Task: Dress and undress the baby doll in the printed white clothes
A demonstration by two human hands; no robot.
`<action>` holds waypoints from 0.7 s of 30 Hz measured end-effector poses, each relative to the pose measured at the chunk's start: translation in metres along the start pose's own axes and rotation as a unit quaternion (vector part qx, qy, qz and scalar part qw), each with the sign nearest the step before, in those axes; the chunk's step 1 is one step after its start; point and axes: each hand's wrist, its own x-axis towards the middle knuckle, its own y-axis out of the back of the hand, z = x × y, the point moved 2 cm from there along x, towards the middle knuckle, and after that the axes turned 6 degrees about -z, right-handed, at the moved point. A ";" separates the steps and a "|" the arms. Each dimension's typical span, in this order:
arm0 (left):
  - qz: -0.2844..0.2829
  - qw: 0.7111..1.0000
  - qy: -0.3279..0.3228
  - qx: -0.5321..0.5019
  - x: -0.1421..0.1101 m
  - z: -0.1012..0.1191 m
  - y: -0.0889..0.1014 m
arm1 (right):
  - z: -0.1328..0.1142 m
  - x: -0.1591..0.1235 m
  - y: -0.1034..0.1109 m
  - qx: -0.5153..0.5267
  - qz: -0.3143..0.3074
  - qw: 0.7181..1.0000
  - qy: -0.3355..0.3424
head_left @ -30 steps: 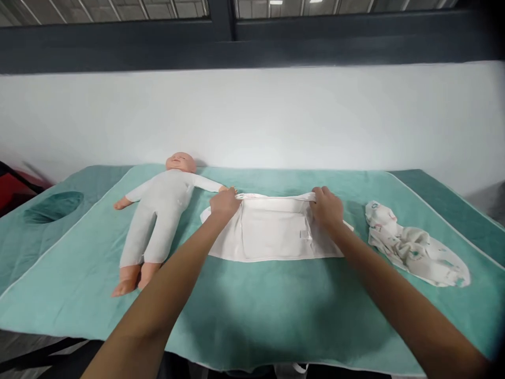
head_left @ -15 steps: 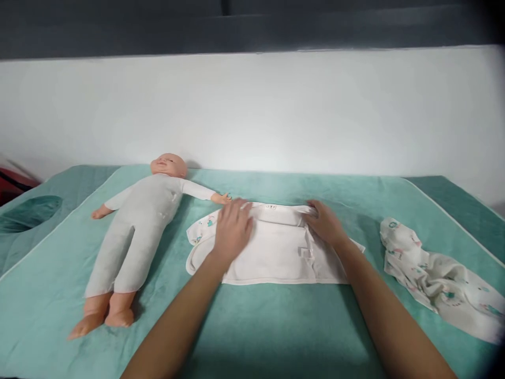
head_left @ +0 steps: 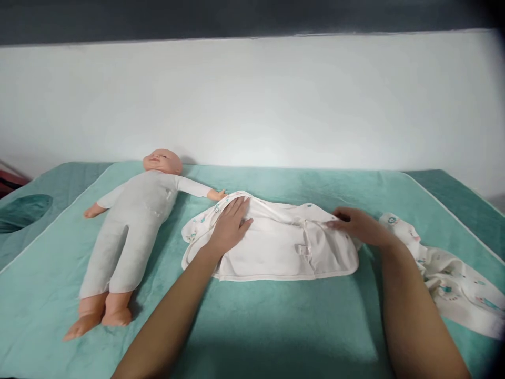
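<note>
Garment, white with small prints on its turned edge: spread at the middle of the green-covered surface, label inward side up; laid out thus, apparently, to keep the inside reachable.

Left hand: grip open, palm down on the garment's left part, seemingly to press the cloth flat.

Right hand: fingers curled at the garment's far right edge, seemingly to straighten it; whether they pinch the cloth, cannot tell.

Doll in white: on its back, left, head far, feet near; one hand just beside the garment, contact unclear.

Printed cloth: crumpled, right, partly behind the right forearm, cut off by the frame; its shape is hard to make out.

Red object: far left, cut off, unidentified.
</note>
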 end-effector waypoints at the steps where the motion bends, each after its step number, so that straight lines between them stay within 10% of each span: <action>1: -0.003 1.000 -0.002 0.003 -0.001 0.000 -0.002 | 0.002 0.001 0.002 0.032 0.047 0.998 -0.008; 10: 0.000 1.000 -0.016 0.020 0.000 0.005 -0.011 | 0.019 0.025 0.008 -0.007 0.436 0.900 -0.013; 21: 0.060 0.997 -0.042 -0.003 0.001 0.005 -0.015 | -0.026 0.024 -0.011 -0.142 0.496 0.843 0.155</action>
